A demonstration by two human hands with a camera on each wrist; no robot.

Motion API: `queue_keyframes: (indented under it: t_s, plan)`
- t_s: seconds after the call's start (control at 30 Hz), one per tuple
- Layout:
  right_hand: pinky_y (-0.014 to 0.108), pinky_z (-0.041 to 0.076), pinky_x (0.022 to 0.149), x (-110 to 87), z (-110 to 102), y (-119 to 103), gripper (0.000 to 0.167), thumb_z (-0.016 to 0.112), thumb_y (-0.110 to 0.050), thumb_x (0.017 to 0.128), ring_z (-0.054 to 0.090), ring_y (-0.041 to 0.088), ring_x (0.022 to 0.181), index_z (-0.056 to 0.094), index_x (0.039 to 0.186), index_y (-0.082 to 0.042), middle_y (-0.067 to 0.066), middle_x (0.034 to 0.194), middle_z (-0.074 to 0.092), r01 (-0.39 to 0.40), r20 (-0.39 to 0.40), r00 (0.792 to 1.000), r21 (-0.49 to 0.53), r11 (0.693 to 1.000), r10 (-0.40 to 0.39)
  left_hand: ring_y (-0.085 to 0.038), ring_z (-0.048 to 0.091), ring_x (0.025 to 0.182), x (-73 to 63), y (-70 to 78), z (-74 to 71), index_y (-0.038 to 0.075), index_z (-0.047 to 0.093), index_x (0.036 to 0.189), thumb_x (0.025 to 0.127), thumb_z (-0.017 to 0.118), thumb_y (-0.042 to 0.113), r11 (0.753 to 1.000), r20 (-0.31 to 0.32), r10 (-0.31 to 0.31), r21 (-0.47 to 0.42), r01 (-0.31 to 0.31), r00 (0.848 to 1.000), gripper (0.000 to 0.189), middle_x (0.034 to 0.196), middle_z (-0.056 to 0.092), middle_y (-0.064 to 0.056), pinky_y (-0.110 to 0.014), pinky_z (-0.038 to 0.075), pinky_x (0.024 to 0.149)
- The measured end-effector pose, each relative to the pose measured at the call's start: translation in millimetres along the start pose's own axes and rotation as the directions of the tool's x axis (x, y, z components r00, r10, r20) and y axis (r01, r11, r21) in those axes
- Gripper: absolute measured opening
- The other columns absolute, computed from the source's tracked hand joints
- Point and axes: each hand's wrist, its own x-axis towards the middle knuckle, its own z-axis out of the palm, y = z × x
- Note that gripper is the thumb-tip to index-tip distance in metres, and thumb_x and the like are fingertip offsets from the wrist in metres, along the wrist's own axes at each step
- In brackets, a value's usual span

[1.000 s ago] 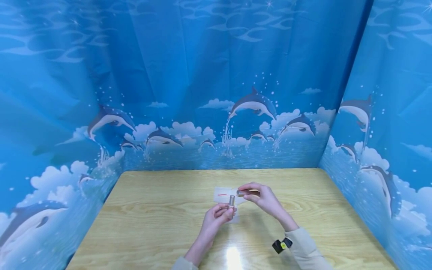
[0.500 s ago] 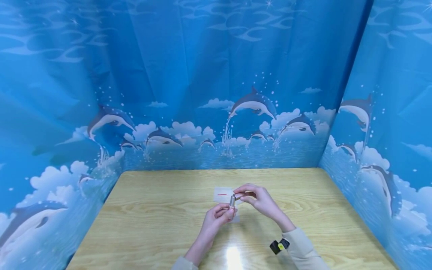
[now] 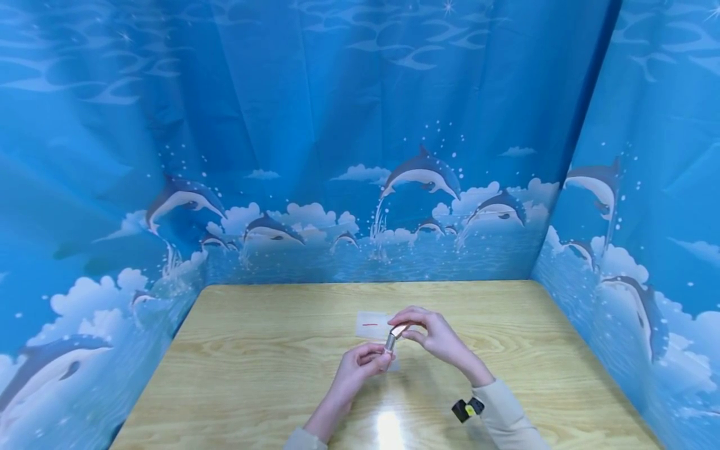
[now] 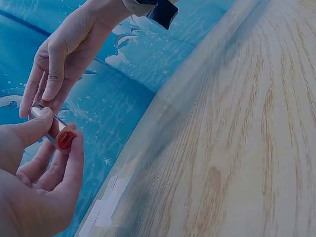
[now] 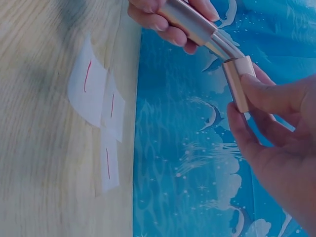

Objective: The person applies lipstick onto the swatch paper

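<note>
My left hand (image 3: 361, 365) pinches a lipstick base (image 5: 190, 22), rose-gold with a silver inner tube (image 5: 224, 45); its red-labelled bottom end (image 4: 65, 140) faces the left wrist camera. Between thumb and fingers of my right hand (image 3: 433, 336) is the rose-gold lipstick cap (image 5: 240, 81). The cap's mouth sits at the tip of the silver tube, and the two parts meet at an angle. Both hands are raised over the table, close together. Any lipstick colour inside the tube is hidden.
Three white paper pieces, each with a red stroke, lie below the hands, among them an upper paper (image 5: 89, 84) and a lower paper (image 5: 109, 163). The wood-grain table (image 3: 253, 362) ends at a blue dolphin-print curtain (image 3: 315, 156). A black device (image 3: 467, 410) is on the right wrist.
My right hand has moved left, bringing the cap from beside the lipstick onto the tube's tip. The lipstick in my left hand has tilted slightly to the right.
</note>
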Motion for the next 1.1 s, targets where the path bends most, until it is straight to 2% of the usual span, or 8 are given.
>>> queue_keyframes:
  t_s: [0.2, 0.33, 0.57, 0.63, 0.8, 0.93, 1.1]
  plan:
    - [0.047, 0.054, 0.101, -0.9, -5, -4, 0.034, 0.071, -0.004, 0.091, 0.064, 0.019, 0.114, 0.073, 0.121, -0.02, -0.004, 0.12, 0.07, 0.022, 0.031, 0.999, -0.07, 0.997, -0.02, -0.014, 0.07, 0.095, -1.2, 0.5, -1.3, -0.001, 0.068, 0.121, 0.092, 0.076, 0.021, 1.0, 0.012, -0.011, 0.014, 0.01, 1.0, 0.038, 0.107, 0.075, -0.011, -0.029, 0.059, 0.091]
    - [0.044, 0.055, 0.101, -0.7, -5, -5, 0.035, 0.072, -0.003, 0.09, 0.065, 0.017, 0.113, 0.073, 0.121, -0.02, -0.004, 0.121, 0.07, 0.026, 0.046, 0.999, -0.067, 0.997, -0.023, -0.015, 0.071, 0.096, -1.6, 0.6, -1.2, -0.004, 0.067, 0.122, 0.094, 0.074, 0.02, 1.0, 0.028, 0.005, 0.006, -0.005, 1.0, 0.037, 0.108, 0.075, -0.014, -0.028, 0.059, 0.091]
    - [0.034, 0.056, 0.101, 1.8, 1, -8, 0.033, 0.071, -0.003, 0.091, 0.067, 0.023, 0.113, 0.071, 0.123, -0.013, 0.004, 0.122, 0.071, 0.048, 0.123, 0.991, 0.006, 0.999, -0.048, -0.037, 0.068, 0.111, 0.2, 2.7, -0.4, -0.004, 0.065, 0.127, 0.098, 0.068, 0.022, 0.999, 0.056, 0.032, -0.008, -0.032, 0.998, 0.039, 0.114, 0.073, -0.017, -0.03, 0.059, 0.094]
    - [0.034, 0.056, 0.101, 2.0, 3, -8, 0.033, 0.07, -0.002, 0.092, 0.066, 0.025, 0.115, 0.071, 0.123, -0.013, 0.004, 0.122, 0.071, 0.037, 0.129, 0.991, 0.027, 0.999, -0.04, -0.039, 0.066, 0.113, 0.4, 3.4, -0.5, -0.005, 0.063, 0.128, 0.099, 0.067, 0.022, 0.999, 0.063, 0.038, -0.01, -0.037, 0.997, 0.039, 0.115, 0.073, -0.018, -0.03, 0.058, 0.095]
    - [0.038, 0.056, 0.102, 1.3, 4, -9, 0.036, 0.069, 0.0, 0.092, 0.065, 0.029, 0.117, 0.069, 0.126, -0.013, 0.005, 0.126, 0.069, 0.021, 0.121, 0.992, 0.067, 0.998, -0.029, -0.038, 0.067, 0.113, 0.1, 4.6, -0.6, -0.005, 0.061, 0.13, 0.098, 0.068, 0.023, 1.0, 0.049, 0.018, -0.017, -0.017, 0.999, 0.042, 0.117, 0.072, -0.017, -0.03, 0.058, 0.096]
    - [0.039, 0.056, 0.1, 0.7, 7, -8, 0.036, 0.068, -0.001, 0.093, 0.064, 0.03, 0.118, 0.067, 0.129, -0.008, 0.011, 0.129, 0.067, 0.04, 0.095, 0.994, 0.104, 0.994, -0.05, -0.039, 0.066, 0.115, 0.2, 4.7, -0.3, -0.005, 0.06, 0.13, 0.098, 0.069, 0.023, 0.999, 0.031, 0.009, -0.032, -0.008, 0.999, 0.044, 0.118, 0.072, -0.018, -0.03, 0.058, 0.096]
    - [0.032, 0.058, 0.096, 0.5, 11, -7, 0.033, 0.07, -0.006, 0.094, 0.067, 0.029, 0.113, 0.067, 0.127, -0.006, 0.014, 0.126, 0.068, -0.025, 0.037, 0.999, 0.161, 0.987, 0.019, -0.037, 0.066, 0.114, 1.0, 4.3, 0.0, -0.005, 0.061, 0.129, 0.097, 0.07, 0.022, 0.999, 0.01, -0.002, -0.048, 0.002, 1.0, 0.043, 0.118, 0.072, -0.017, -0.031, 0.058, 0.095]
